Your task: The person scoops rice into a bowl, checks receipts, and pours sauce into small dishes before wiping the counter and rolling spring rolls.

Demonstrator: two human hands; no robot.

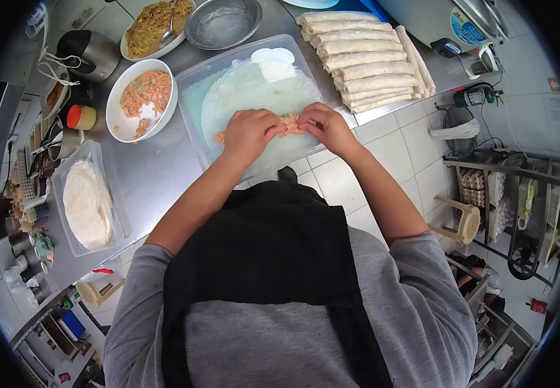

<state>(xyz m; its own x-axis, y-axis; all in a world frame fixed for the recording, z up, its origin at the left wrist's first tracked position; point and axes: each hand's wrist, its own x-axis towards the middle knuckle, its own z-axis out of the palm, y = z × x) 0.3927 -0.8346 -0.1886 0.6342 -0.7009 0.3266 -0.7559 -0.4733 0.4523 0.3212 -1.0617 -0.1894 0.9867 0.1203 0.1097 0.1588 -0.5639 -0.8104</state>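
Note:
A round, pale wrapper (235,97) lies flat on a clear plastic lid or tray (191,87) in front of me. Along its near part runs a line of orange-pink filling (291,125). My left hand (249,134) is over the left part of this line, fingers bent and pressed together at the filling. At the right end, my right hand (324,125) pinches the filling between thumb and fingers. Two small white pieces (273,63) rest on the wrapper's far edge. Left of the tray, a white bowl (114,107) holds more of the orange filling.
Rolled wrappers (364,58) are stacked at the back right. A metal bowl (222,23) and a dish of noodle-like food (150,26) stand at the back. Round wrappers (87,202) fill a plastic container at the left, near a red-lidded jar (81,117).

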